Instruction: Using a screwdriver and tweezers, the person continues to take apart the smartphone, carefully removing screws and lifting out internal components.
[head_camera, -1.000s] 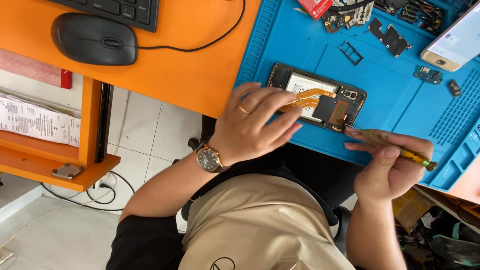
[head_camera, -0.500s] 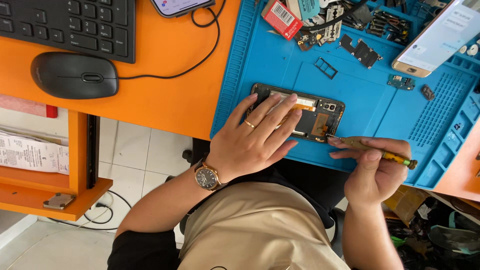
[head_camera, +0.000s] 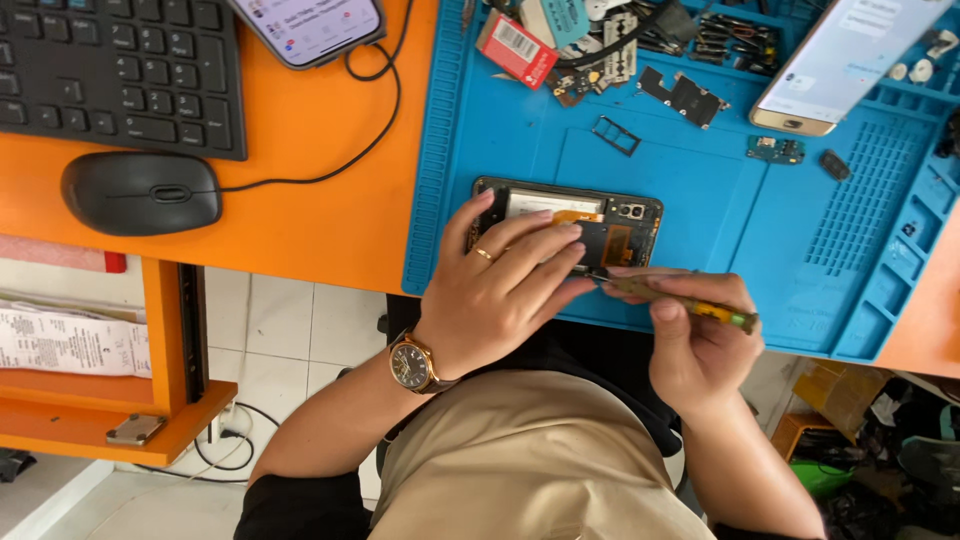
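Note:
An opened phone (head_camera: 610, 222) with its back cover off lies on a blue work mat (head_camera: 760, 250). My left hand (head_camera: 500, 290), with a ring and a wristwatch, rests its fingers on the phone's near half and holds it down. In my right hand (head_camera: 700, 345) I grip a yellow-handled screwdriver (head_camera: 690, 300). Its tip touches the phone's near edge beside my left fingertips.
On the mat's far side lie loose phone parts, a small tray frame (head_camera: 615, 135), a red box (head_camera: 515, 50) and a lit phone (head_camera: 850, 60). On the orange desk at left are a black mouse (head_camera: 140, 192), a keyboard (head_camera: 120, 70) and another lit phone (head_camera: 310, 25).
The view has shifted, so more of the desk and keyboard shows. My right hand has brought the screwdriver tip closer to the phone, beside my left fingertips. My left hand stays on the phone.

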